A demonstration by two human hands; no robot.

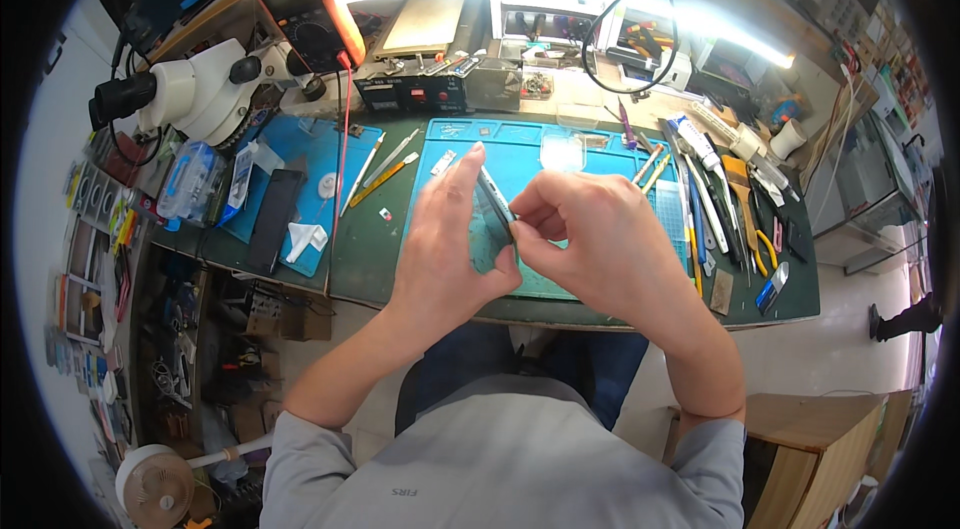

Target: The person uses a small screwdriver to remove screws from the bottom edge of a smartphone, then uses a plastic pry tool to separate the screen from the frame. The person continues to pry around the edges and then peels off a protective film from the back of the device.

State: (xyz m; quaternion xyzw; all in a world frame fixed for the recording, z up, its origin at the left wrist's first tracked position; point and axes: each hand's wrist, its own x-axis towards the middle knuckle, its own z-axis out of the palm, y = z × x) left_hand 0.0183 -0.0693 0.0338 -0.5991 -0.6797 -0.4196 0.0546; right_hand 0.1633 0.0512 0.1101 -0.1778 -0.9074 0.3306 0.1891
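A thin smartphone (496, 197) is tilted up on its side above the blue work mat (420, 219), its narrow edge turned up toward me. My left hand (437, 244) grips it from the left, with the thumb low and the fingers behind it. My right hand (610, 234) is closed in a pinch against the phone's right edge. Whatever small thing may be between those fingertips is hidden. On the mat beyond my hands lie a small clear case (563, 151) and a little white piece (443, 163).
A microscope (200, 94) and an orange multimeter (310, 14) stand at the back left. A dark phone-like slab (277, 221) lies on the left mat. Tweezers, a brush (738, 184) and yellow-handled pliers (766, 251) crowd the right. A black cable (588, 39) loops overhead.
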